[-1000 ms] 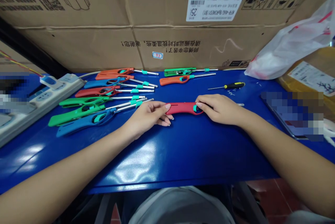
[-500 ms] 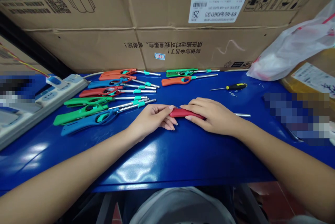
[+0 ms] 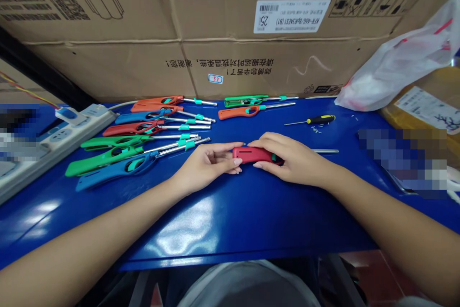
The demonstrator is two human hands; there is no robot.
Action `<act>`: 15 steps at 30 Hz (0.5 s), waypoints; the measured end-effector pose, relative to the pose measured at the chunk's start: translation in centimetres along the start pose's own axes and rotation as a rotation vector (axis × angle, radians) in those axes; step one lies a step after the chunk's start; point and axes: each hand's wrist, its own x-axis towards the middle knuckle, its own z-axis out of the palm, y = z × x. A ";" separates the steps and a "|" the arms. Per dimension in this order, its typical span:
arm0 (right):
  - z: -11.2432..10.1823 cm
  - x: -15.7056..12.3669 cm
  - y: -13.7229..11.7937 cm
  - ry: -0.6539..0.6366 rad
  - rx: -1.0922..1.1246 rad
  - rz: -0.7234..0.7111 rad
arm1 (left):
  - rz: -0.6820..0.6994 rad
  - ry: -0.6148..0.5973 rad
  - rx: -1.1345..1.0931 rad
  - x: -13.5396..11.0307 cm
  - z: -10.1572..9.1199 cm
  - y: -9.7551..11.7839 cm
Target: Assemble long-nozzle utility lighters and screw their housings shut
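A red long-necked gas lighter [image 3: 252,154] lies sideways between my hands over the blue table, its metal tube pointing right. My left hand [image 3: 212,162] pinches the handle's left end between thumb and fingers. My right hand [image 3: 287,157] wraps round the trigger part and hides most of it; a bit of green trigger shows. Left of my hands several lighters lie in a stack of rows, among them a blue lighter [image 3: 117,171] and a green lighter [image 3: 104,160]. Farther back rest an orange lighter [image 3: 238,112] and a green lighter with its inside showing [image 3: 246,100].
A black and yellow screwdriver [image 3: 320,119] lies behind my right hand, with small white bits beside it. A cardboard box [image 3: 136,67] walls off the back. At the left is a power strip [image 3: 61,139]; at the right, a plastic bag [image 3: 388,70] by another box.
The red lighter has rolled in my hands, so its broad slotted side now faces up. My left thumb has shifted down to the handle's near edge. The view has turned slightly right.
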 end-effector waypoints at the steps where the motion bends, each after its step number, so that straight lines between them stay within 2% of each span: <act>1: -0.1 0.0 0.3 0.018 -0.016 0.015 | 0.005 0.005 0.019 0.0 -0.1 0.0; 4: -1.0 -0.1 2.5 0.154 -0.172 0.154 | 0.019 0.005 0.081 0.2 -0.4 -0.1; 7: -2.5 -0.7 6.2 0.283 -0.419 0.427 | 0.041 0.000 0.163 0.3 -0.7 -0.3; 9: -3.7 -1.4 8.6 0.334 -0.461 0.603 | 0.112 0.015 0.288 0.3 -1.0 -0.4; 11: -4.7 -2.1 10.6 0.329 -0.481 0.716 | 0.250 0.055 0.492 0.4 -1.3 -0.5; 13: -5.4 -2.6 11.9 0.266 -0.474 0.837 | 0.399 0.093 0.701 0.4 -1.7 -0.4; 15: -5.8 -2.9 12.6 0.250 -0.472 0.866 | 0.498 0.102 0.851 0.5 -2.0 -0.5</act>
